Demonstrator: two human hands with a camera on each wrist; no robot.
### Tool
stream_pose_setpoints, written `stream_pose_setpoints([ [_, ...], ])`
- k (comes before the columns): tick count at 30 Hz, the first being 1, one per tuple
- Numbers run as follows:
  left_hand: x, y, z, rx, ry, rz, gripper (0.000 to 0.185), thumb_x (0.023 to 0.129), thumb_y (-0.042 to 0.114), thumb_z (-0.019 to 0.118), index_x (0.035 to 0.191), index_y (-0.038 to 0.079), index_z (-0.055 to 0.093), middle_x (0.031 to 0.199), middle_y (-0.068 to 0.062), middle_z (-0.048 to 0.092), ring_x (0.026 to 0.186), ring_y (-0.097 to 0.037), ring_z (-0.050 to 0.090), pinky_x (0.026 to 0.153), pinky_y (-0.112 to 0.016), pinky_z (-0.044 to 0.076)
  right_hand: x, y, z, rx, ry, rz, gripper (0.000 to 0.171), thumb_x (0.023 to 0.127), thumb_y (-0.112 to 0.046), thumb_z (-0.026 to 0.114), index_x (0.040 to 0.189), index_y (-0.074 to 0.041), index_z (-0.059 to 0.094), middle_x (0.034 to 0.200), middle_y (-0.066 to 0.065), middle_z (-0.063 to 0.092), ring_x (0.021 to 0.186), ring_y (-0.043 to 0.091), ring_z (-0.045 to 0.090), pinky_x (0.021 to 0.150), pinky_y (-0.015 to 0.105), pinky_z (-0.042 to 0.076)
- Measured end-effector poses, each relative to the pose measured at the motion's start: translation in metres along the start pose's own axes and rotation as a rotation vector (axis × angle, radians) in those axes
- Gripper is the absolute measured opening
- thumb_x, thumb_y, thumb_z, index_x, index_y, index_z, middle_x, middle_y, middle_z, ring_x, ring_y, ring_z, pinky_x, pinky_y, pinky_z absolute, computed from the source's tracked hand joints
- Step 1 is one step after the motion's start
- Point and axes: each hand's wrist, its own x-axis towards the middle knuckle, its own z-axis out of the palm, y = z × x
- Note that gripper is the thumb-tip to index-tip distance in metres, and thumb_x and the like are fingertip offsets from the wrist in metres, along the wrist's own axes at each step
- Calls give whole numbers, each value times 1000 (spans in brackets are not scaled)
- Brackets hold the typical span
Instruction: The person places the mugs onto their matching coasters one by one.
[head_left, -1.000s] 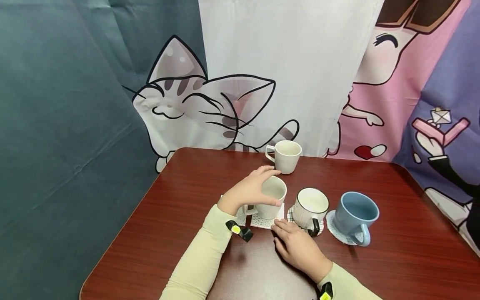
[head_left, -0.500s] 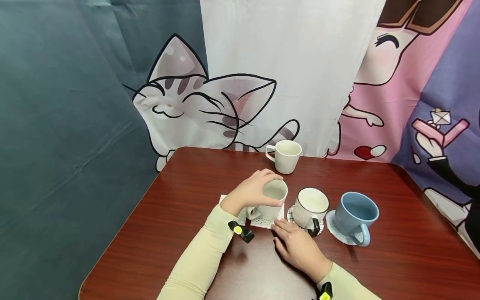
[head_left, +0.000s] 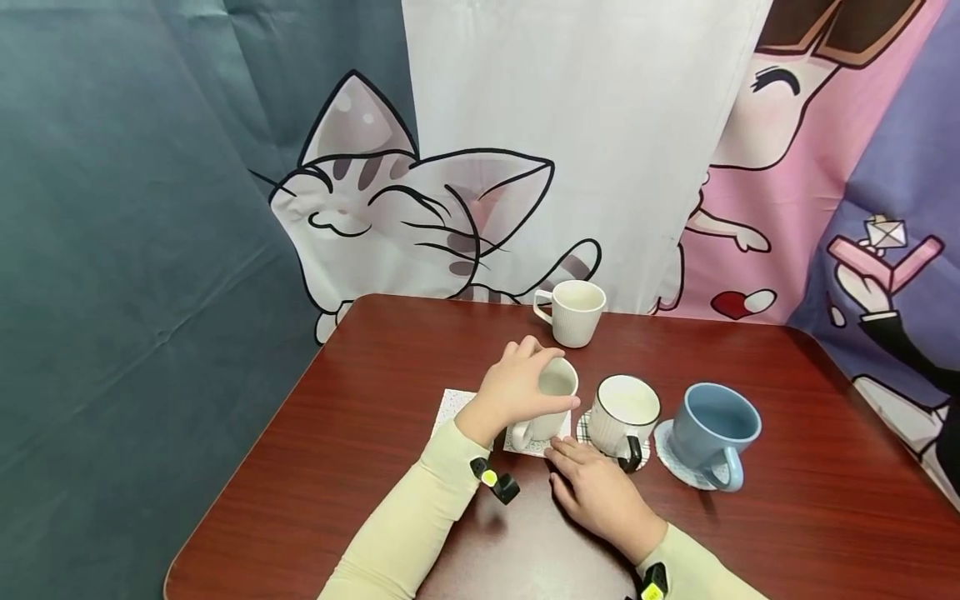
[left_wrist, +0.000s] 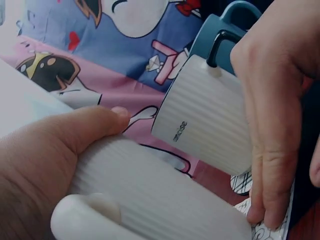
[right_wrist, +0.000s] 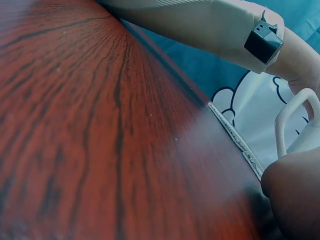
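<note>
With thumb and fingers spread around its rim, my left hand (head_left: 517, 387) grips a ribbed white mug (head_left: 551, 425). The mug sits over a square speckled coaster (head_left: 534, 448), its handle toward the near left. In the left wrist view the thumb (left_wrist: 100, 125) presses along the side of the ribbed mug (left_wrist: 160, 185). My right hand (head_left: 600, 492) lies palm down on the table, fingers fairly straight, fingertips at the coaster's near right edge. Just beyond that hand stands a black-rimmed white mug (head_left: 624, 412) on a round checked coaster (head_left: 582, 429).
A blue mug (head_left: 712, 429) on a round pale-blue coaster (head_left: 678, 468) stands to the right. Another white mug (head_left: 576, 312) is at the table's back edge. A second speckled square coaster (head_left: 452, 407) lies left, partly under my left wrist. Printed cloth (head_left: 637, 125) hangs behind the table.
The gripped mug has turned, its handle swinging from the left toward the near side. My left hand has shifted slightly right with it. The right hand has stayed in place.
</note>
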Motion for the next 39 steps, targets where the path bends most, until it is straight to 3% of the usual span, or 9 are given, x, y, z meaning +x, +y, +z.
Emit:
stream_pose_setpoints([
  [12,-5,14,7,68,40,-88,80,76,77,65,140,28,58,123,0,50,104,-23,47,68,-35,50,-2,-1,-1,-8,12,-8,35,83,-17,77,114,-1,74,120,16,72,110,35,69,93,53,55],
  [23,-5,16,9,68,63,-106,80,76,78,65,138,28,58,121,-2,49,102,-24,46,66,-36,49,-3,0,-2,-44,7,-8,33,83,-17,77,113,-2,74,119,15,72,110,33,69,92,52,55],
  [31,-5,17,7,66,55,-109,79,77,77,66,139,28,58,122,-3,49,105,-25,47,68,-37,50,-1,-2,-5,-118,-65,-21,37,79,4,73,116,-3,72,122,13,71,111,29,69,95,46,55],
  [39,-6,18,4,66,50,-128,79,78,75,66,141,27,58,123,-6,49,108,-26,47,68,-37,52,2,1,-4,-131,-45,-63,34,80,0,69,113,-3,73,119,11,72,108,26,70,93,42,56],
])
